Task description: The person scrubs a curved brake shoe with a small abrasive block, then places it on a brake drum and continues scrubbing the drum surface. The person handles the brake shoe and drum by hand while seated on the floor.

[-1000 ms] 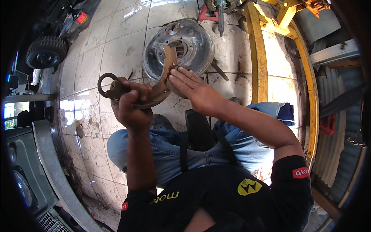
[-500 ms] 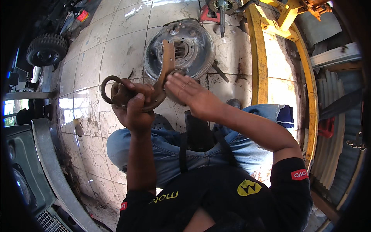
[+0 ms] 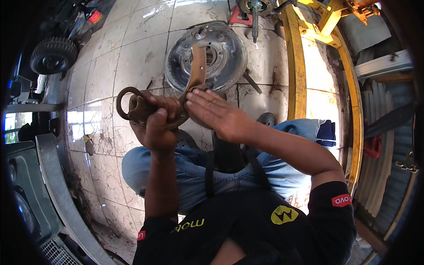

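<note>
My left hand (image 3: 157, 121) is closed around a brown, curved brake shoe (image 3: 198, 66), which stands up and away from me. At its left end, beyond my fingers, a round metal ring (image 3: 120, 106) sticks out. My right hand (image 3: 216, 112) lies with fingers straight and together against the shoe's curved face. The edge of a dark, thin piece (image 3: 196, 115) shows under those fingers; its kind cannot be made out. Behind the shoe, a dirty round metal drum or plate (image 3: 232, 59) with a central hole rests on the floor.
A dark flat bar (image 3: 251, 81) lies on the tiles right of the drum. Along the right runs a yellow metal frame (image 3: 295, 66). A shaft with a hub (image 3: 255, 22) stands at the top. At left are a tyre (image 3: 54, 56) and a green vehicle front (image 3: 28, 176).
The upper end of the brake shoe has shifted slightly right. My right hand has slid a little down and left along it. My left hand keeps its hold.
</note>
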A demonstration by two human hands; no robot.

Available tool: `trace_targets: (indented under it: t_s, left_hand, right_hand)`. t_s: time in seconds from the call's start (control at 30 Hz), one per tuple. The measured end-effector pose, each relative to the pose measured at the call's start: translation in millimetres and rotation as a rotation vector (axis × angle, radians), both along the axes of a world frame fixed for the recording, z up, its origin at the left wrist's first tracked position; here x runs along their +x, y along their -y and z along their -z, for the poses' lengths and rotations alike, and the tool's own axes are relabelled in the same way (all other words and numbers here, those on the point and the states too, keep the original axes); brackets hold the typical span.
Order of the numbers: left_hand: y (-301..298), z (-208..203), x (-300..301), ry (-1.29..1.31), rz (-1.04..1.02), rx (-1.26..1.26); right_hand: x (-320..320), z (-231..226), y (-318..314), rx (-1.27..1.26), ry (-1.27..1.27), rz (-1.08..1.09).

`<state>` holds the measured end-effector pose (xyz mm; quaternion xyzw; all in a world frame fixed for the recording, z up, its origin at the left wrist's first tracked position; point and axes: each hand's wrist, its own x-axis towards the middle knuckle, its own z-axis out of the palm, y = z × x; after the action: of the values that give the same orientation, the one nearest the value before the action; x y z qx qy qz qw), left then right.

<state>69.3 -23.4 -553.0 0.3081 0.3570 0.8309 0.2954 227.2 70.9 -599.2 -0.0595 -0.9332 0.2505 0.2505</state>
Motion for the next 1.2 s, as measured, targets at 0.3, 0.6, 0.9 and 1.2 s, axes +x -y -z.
trace_targets:
  t_s: [0.3,0.6,0.9,1.2]
  left_hand:
    - [0,-2,-2,0.017,0.002,-0.019]
    - [1,-3,-5,0.106,0.043,-0.036]
    - [3,-2,-7,0.158,0.08,-0.043]
    - [3,-5,-8,0.167,0.085,-0.061]
  right_hand:
    - [-2,8,-19,0.091,0.055,0.027]
    - [-2,7,-30,0.094,0.068,0.109]
    - [-1,5,-33,0.153,0.15,0.121]
    - [1,4,-34,0.17,0.142,0.15]
